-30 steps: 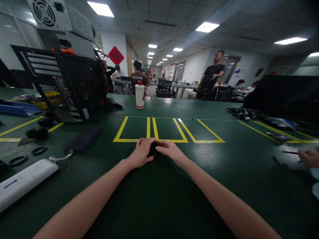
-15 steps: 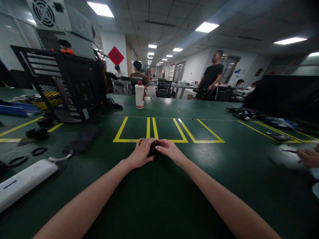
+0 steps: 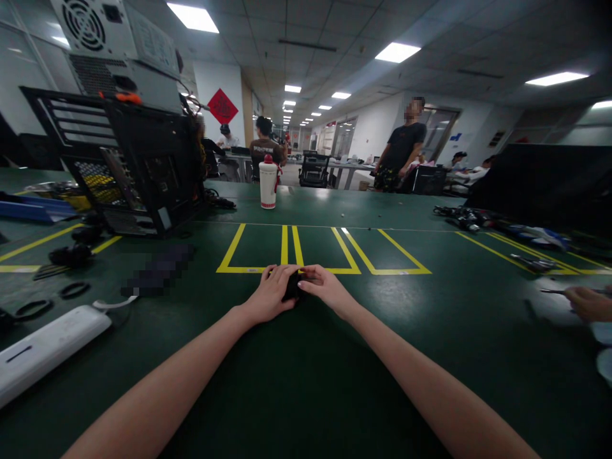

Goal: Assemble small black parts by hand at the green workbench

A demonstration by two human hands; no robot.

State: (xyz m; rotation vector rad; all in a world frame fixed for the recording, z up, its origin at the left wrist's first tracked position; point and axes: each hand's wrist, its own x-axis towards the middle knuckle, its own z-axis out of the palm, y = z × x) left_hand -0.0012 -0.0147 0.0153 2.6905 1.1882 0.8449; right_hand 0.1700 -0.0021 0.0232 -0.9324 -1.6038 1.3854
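Hands (image 3: 271,294) grip black object (image 3: 292,287), tape (image 3: 335,271) beyond, open tabletop (image 3: 306,382) nearer.

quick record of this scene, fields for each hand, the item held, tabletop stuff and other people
left hand: curled around a small black object, palm side down
right hand: fingertips at the object's right side
held item: mostly covered by the fingers, type cannot be told
table: green, with yellow tape outlines just beyond the hands
left side: black computer case, white power strip
beyond the tape: white cup with red top
other people: co-worker's hand at right edge, holding a thin tool
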